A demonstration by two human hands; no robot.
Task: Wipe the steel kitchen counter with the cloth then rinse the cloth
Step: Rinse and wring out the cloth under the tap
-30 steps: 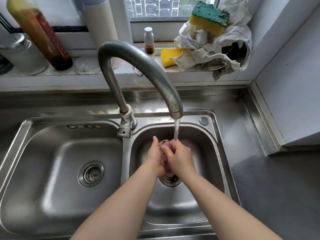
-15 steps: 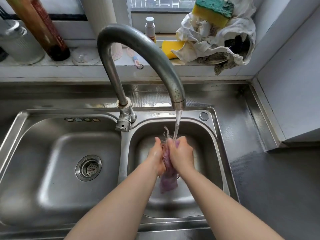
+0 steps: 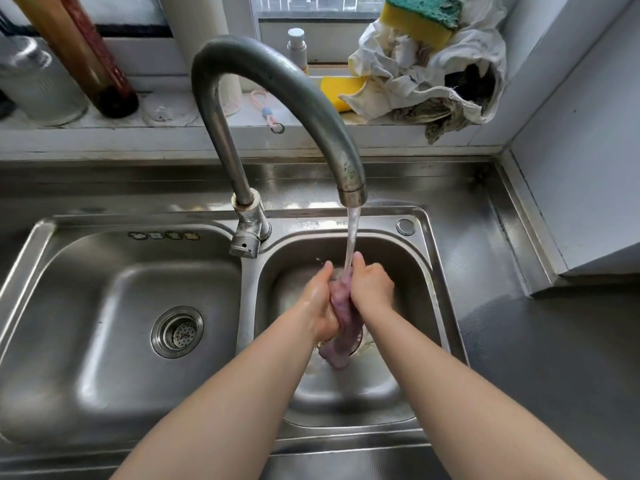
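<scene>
The cloth is clamped between the left hand and right hand at frame centre, its long axis hanging downward under the stream.

Soft daylight comes from the window at the top centre of the frame and fills the scene evenly; nothing is dim. The steel surface behind the basins shows pale streaky glare, and the left basin carries broad smeared highlights. Shadows are faint and soft-edged. The wide lens bends straight lines outward toward the frame edges. The running water and the hands are slightly motion-blurred; the forearms at the bottom look soft.
</scene>
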